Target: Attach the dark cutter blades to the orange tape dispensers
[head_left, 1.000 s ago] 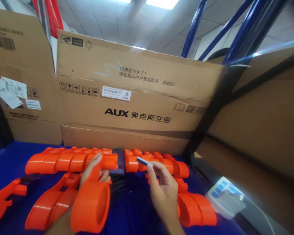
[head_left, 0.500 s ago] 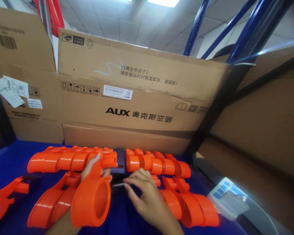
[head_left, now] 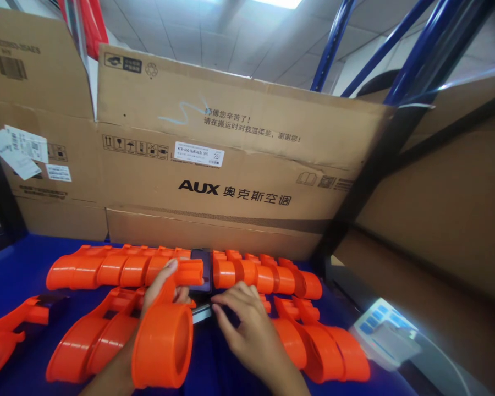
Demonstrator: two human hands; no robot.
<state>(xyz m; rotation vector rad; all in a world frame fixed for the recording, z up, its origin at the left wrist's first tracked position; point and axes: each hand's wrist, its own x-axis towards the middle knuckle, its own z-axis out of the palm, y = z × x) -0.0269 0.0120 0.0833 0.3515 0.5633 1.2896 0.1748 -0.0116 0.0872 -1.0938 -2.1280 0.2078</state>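
My left hand (head_left: pixel 159 289) is closed around the stem of an orange plastic part (head_left: pixel 160 346), which has a wide open ring at the bottom and short parallel tubes at the top. The part is raised in front of similar orange pieces. My right hand (head_left: pixel 247 324) is just to its right, thumb and index finger pinched at the near end of a thin silver metal strip (head_left: pixel 202 313). The strip's other end meets the held part's right side; whether it goes inside cannot be seen. Behind my hands lies a dark rectangular tray (head_left: pixel 205 269).
Rows of orange ring parts (head_left: pixel 136 269) stand behind and left, with more (head_left: pixel 264 278) at right, on a blue surface (head_left: pixel 8 258). Orange parts (head_left: pixel 12 330) lie far left. A white device with blue keys (head_left: pixel 385 330) sits right. Cardboard (head_left: pixel 239 165) walls off the back.
My left hand has moved slightly right with the orange part, toward my right hand. The metal strip shows broader and now meets the part. My right hand has barely moved.
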